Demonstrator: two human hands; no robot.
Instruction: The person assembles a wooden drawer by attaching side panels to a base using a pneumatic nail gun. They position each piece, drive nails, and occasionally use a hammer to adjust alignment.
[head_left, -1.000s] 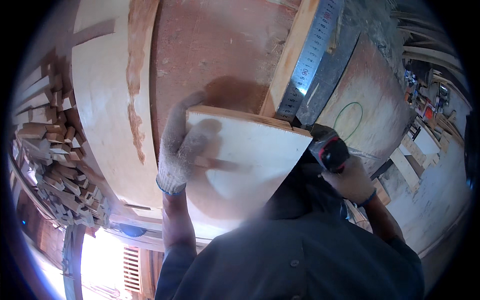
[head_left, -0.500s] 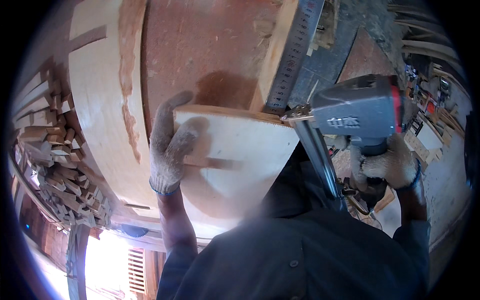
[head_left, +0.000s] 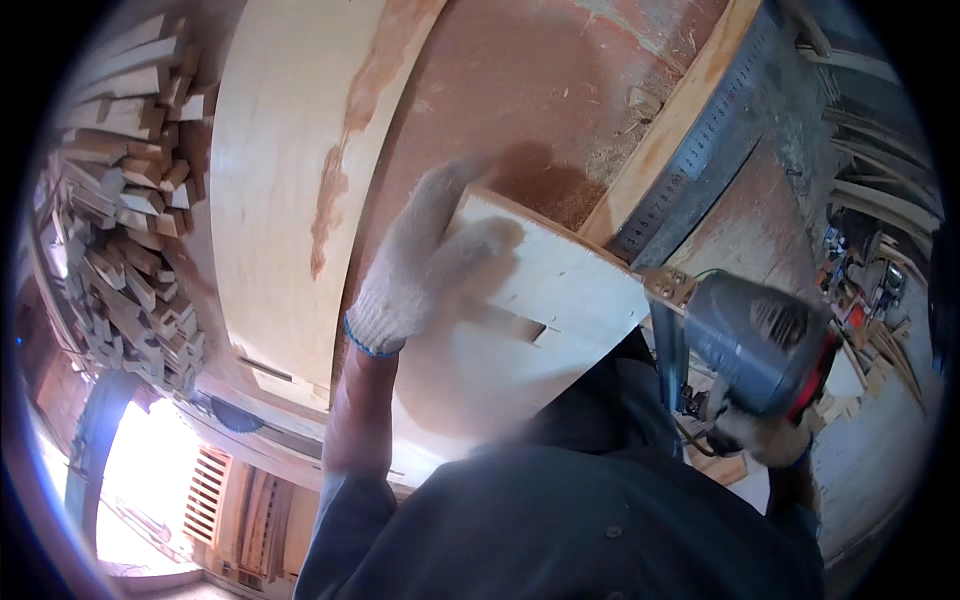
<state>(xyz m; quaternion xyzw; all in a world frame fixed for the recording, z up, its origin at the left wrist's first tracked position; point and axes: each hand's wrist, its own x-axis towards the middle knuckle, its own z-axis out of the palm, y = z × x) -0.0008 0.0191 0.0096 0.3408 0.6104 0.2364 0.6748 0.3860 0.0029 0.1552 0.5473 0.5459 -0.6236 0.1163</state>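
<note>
My left hand [head_left: 420,255], in a pale knit glove with a blue cuff edge, grips the far left corner of a light plywood board [head_left: 560,315]. Its thumb lies over the white face and its fingers go round the far edge. A rectangular slot is cut in that face. In my right hand [head_left: 760,435], also gloved and partly hidden behind the tool, is a grey and black nail gun [head_left: 755,335] with a red band. The gun's metal nose sits at the board's far right corner, and its magazine slants down toward my body.
A wooden strip [head_left: 680,110] with a steel ruler [head_left: 690,160] along it runs away from the board's far edge. To the left lie a long plywood sheet [head_left: 270,180] and piled wood offcuts [head_left: 140,190]. A circular saw blade [head_left: 235,415] shows near the lower left.
The whole view has turned, so the board and left hand appear farther right. The nail gun now points its body down to the right, its nose still at the board's corner.
</note>
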